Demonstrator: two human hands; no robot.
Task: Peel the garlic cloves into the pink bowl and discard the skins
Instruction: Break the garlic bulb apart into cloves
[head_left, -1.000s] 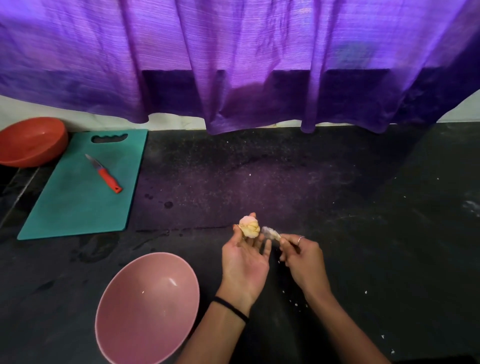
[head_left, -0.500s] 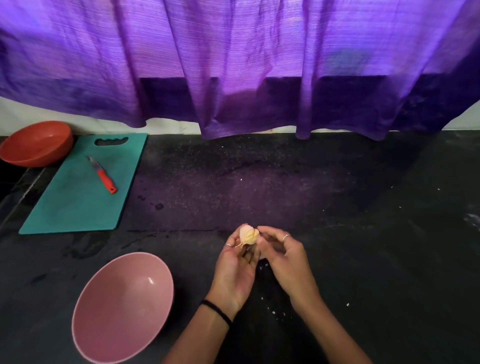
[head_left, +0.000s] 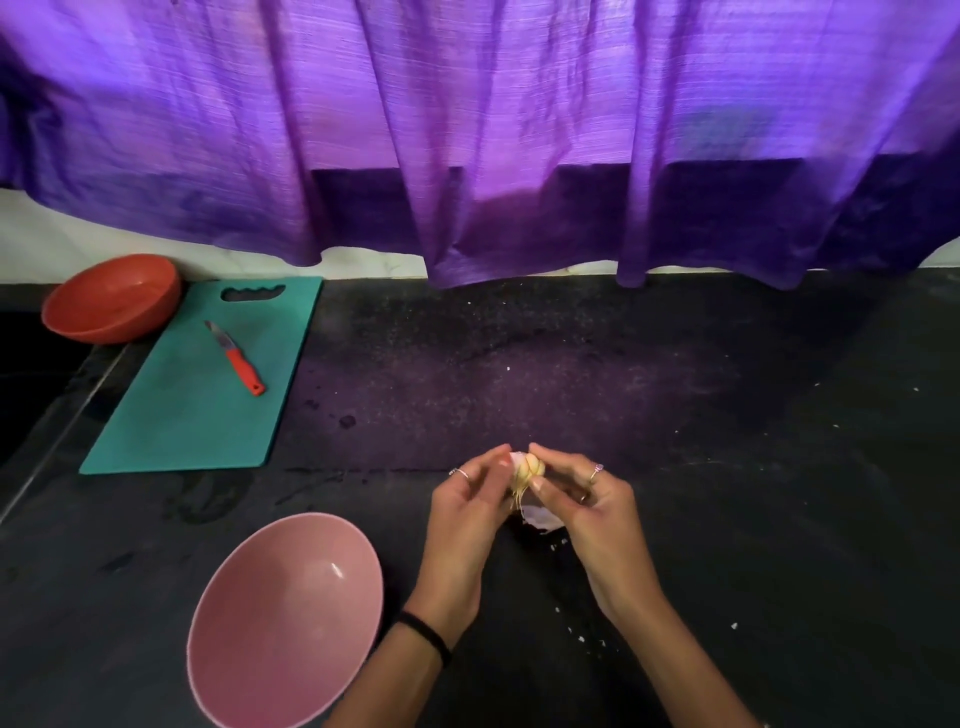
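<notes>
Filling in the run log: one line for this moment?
step: peeling | left hand: holds garlic | right hand: pinches garlic | skin: hanging loose | pink bowl: empty

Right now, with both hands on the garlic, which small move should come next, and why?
Probably the right hand should pull the loose skin off, while the left hand holds the garlic. The skin already hangs free below it, and the pink bowl holds no cloves.

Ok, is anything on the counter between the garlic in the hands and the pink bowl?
Nothing visible. The garlic is held between the left hand and right hand above the black counter. The pink bowl sits to their lower left, with only bare counter between. The knife lies far off on the green cutting board.
</notes>
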